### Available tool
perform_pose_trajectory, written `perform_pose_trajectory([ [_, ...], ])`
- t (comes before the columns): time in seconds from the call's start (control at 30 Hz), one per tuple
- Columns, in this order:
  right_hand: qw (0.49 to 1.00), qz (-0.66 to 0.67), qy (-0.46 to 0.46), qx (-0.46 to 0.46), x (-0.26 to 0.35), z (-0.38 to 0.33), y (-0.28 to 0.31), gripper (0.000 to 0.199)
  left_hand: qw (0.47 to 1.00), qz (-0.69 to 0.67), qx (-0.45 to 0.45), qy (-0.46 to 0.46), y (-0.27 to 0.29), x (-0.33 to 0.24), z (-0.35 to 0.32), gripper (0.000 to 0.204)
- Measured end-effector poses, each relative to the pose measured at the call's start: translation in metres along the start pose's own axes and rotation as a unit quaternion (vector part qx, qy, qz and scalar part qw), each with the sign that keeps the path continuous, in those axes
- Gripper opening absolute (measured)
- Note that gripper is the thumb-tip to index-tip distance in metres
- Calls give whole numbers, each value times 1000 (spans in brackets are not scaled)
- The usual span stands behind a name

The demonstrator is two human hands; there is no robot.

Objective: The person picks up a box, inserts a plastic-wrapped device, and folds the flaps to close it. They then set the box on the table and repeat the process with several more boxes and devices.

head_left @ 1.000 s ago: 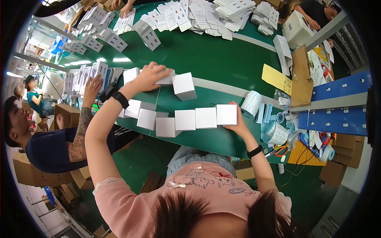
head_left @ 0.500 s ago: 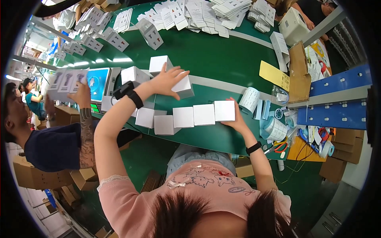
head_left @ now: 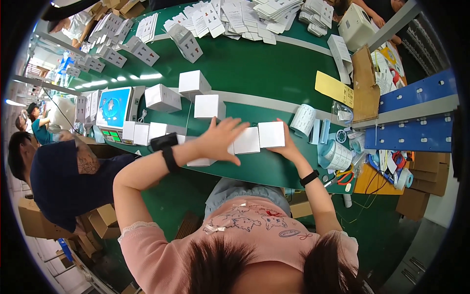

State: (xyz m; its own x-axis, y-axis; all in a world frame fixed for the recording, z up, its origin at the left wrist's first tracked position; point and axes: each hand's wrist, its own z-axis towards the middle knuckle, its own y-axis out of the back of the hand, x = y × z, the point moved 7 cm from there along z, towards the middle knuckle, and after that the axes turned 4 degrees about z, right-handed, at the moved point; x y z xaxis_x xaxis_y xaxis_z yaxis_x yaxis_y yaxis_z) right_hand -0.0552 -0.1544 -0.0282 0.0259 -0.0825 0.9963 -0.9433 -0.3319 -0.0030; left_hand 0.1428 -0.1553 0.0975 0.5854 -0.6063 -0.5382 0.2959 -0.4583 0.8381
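Note:
Several plain white boxes stand in a row along the near edge of the green table. My left hand [head_left: 220,140] is open above the middle of this row, fingers spread to the right and hiding part of the boxes. At the right end, my right hand [head_left: 288,145] grips the last white box [head_left: 271,134] from its right side, thumb at the near face and fingers behind. Left of it, touching or nearly so, is another white box [head_left: 246,140]. Behind my left hand stand a loose white box [head_left: 208,106] and a second white box [head_left: 192,84].
A scale [head_left: 116,108] and a co-worker [head_left: 73,171] are at the left. Label rolls [head_left: 304,121], scissors [head_left: 344,177] and a yellow card [head_left: 334,89] lie at the right. Printed boxes [head_left: 184,43] and a heap of flat printed cartons [head_left: 245,19] occupy the far side.
My left hand has come down and right, from the loose box to over the row. That box stands slightly further left. The co-worker has turned and bent away, leaving printed boxes beside the scale.

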Motion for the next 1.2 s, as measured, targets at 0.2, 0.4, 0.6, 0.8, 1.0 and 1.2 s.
perform_pose_trajectory([
  [0.2, 998, -51, 21, -33, 8, -5, 1, 100, 962, 269, 38, 14, -31, -11, 3, 89],
  [0.4, 995, 7, 28, -94, 11, -20, 27, 98, 965, 257, -22, -42, -16, -13, 24, 83],
  [0.6, 992, 19, -4, -121, 9, -3, 52, 97, 976, 216, -23, -23, -8, 16, 78, 81],
  [0.8, 996, -74, 29, -47, 6, 3, 48, 98, 952, 303, -19, -31, -29, 13, 72, 82],
  [1.0, 965, -260, -4, 30, 52, -7, 76, 100, 973, 227, 48, -3, 52, 26, 84, 86],
  [1.2, 961, -276, -25, 8, 146, 23, 97, 80, 887, 168, -226, 364, 190, 173, 120, 47],
])
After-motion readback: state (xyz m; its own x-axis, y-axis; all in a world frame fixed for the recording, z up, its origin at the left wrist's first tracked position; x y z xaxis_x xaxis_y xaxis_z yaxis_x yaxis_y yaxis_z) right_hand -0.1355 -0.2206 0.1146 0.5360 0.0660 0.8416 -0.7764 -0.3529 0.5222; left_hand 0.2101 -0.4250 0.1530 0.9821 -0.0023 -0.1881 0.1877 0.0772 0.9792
